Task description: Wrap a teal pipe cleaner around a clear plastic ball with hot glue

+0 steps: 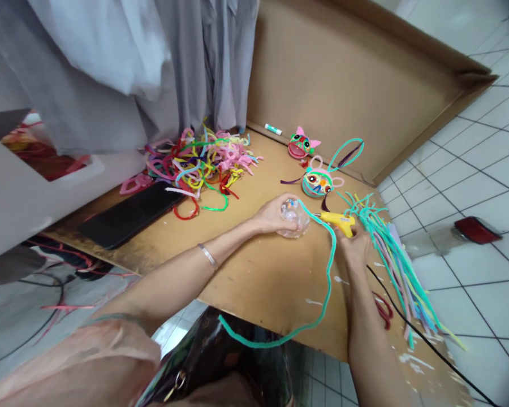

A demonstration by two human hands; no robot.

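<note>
My left hand [280, 213] is closed round a clear plastic ball [294, 225] just above the table. From the ball a long turquoise pipe cleaner [331, 265] curves right and down, its free end hanging past the table's front edge. My right hand [356, 243] grips a yellow glue gun [338, 221], whose nozzle points left at the pipe cleaner beside the ball. Whether the nozzle touches it I cannot tell. Behind the ball sits a decorated ball [316, 182] with an animal face, pink ears and a turquoise loop. Farther back is a smaller red and green one [300, 144].
Tangled coloured pipe cleaners [203, 155] are heaped at the back left, near a black phone-like slab [129, 215]. Straight pipe cleaners [396, 271] lie along the right edge, beside red-handled scissors [382, 311] and the black cord [428, 339]. A glue stick [273, 129] lies by the cardboard wall [343, 85].
</note>
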